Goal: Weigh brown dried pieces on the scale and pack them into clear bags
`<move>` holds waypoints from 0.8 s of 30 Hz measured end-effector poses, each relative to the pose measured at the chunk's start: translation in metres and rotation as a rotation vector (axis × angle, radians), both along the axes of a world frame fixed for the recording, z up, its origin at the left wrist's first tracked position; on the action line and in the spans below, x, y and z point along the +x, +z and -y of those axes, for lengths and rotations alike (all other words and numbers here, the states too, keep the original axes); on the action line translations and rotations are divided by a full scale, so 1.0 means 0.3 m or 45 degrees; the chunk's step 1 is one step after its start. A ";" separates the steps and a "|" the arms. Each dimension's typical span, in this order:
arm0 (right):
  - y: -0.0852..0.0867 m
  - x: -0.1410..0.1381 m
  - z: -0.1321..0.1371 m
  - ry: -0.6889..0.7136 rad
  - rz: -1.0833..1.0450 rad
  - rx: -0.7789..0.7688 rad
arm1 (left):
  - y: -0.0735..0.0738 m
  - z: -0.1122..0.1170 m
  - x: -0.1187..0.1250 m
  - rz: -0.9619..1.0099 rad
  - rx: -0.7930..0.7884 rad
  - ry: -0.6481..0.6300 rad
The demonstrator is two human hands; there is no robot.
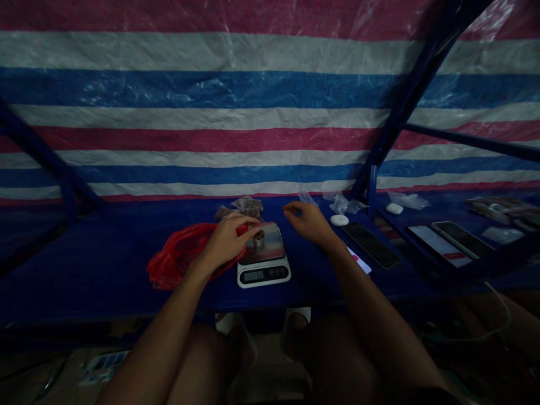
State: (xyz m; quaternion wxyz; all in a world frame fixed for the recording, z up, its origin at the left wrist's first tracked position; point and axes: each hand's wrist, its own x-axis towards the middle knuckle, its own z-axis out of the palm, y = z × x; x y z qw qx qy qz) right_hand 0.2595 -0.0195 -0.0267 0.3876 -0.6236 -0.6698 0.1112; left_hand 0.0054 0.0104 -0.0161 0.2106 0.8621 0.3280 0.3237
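Observation:
A white digital scale (264, 275) with a dark metal plate stands on the blue surface in front of me. On its plate rests a small metal cup (259, 241) with brownish contents. My left hand (230, 239) is over the scale's left side, thumb and fingers stretched apart beside the cup. A crumpled red plastic bag (169, 261) lies under and left of that wrist; some red shows between the fingers. My right hand (310, 222) hovers right of the scale, thumb and fingertips pinched together. Whatever they may hold is too small to make out.
Clear bags of brownish pieces (248, 207) lie behind the scale. To the right are a white earbud case (339, 220), a dark phone (371, 245), clear plastic bags (343, 203) and more phones (462, 239). Blue metal posts (392, 129) and a striped sheet (236, 140) stand behind.

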 end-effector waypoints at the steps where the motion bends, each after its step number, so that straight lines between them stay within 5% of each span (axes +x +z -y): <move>1: 0.005 0.031 -0.016 -0.075 0.044 -0.008 | -0.003 -0.002 -0.010 0.006 0.019 0.018; 4: 0.028 0.142 -0.081 -0.275 0.259 -0.109 | -0.017 -0.012 -0.044 0.031 0.089 0.087; 9: 0.048 0.269 -0.173 -0.321 0.828 -0.366 | -0.040 -0.028 -0.075 0.123 0.126 0.209; 17: -0.014 0.236 -0.208 -0.342 1.027 -0.495 | -0.060 -0.029 -0.069 0.194 0.123 0.232; 24: 0.067 0.179 -0.173 -0.383 0.961 -0.319 | -0.053 -0.021 -0.063 0.184 0.259 0.214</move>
